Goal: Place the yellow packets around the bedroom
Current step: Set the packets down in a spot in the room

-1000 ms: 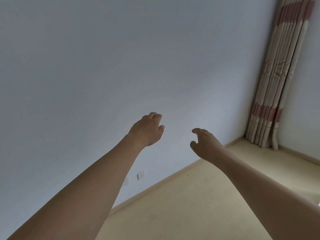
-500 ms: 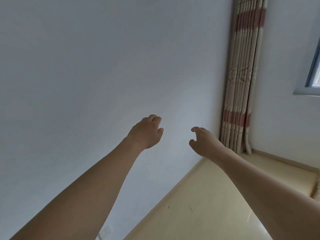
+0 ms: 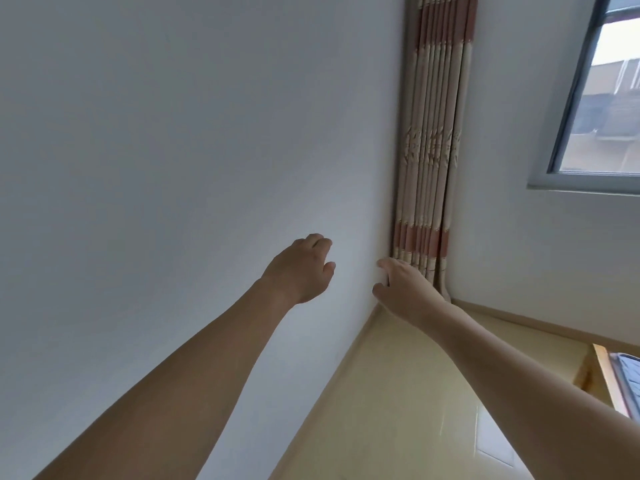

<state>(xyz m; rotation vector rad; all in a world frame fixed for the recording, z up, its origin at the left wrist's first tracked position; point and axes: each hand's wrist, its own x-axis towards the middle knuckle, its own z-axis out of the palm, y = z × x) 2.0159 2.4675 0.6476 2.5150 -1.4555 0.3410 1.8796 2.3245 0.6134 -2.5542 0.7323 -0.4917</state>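
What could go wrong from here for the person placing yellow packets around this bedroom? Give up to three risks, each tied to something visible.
1. No yellow packet is in view, and both the left hand and the right hand hold nothing, so a placement may be missed.
2. The head camera faces a bare wall, so footing near the wooden furniture edge may go unwatched.
3. The right hand reaches close to the gathered curtain and could snag it.

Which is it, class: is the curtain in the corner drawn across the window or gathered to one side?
Gathered. The curtain hangs in tight folds in the corner, left of the window, whose pane shows uncovered.
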